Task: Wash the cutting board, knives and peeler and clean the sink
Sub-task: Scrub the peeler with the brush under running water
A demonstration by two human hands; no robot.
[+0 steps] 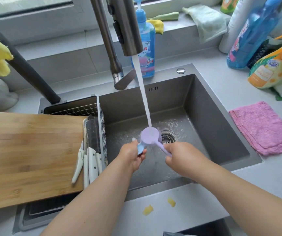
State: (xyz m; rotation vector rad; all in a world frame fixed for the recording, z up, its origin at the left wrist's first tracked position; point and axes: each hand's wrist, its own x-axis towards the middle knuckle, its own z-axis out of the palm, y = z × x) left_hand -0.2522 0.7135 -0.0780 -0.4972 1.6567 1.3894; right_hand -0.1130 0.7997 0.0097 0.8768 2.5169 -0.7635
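Rinsing under the faucet stream (143, 92): the right hand (179, 157) grips a lilac dish brush (150, 137), the left hand (134, 155) a pale-blue peeler (139, 148), over the sink (204, 106) drain. Next, probably scrubbing the peeler, then racking it left beside the knives (87, 160) and cutting board (29, 155).

Two bare forearms, no sleeves, left hand (133, 155), right hand (179, 155)

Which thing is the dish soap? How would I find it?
Find the steel sink. Behind its back rim, just right of the faucet, stands the dish soap: a see-through blue pump bottle. The other bottles cluster far off in the right corner.
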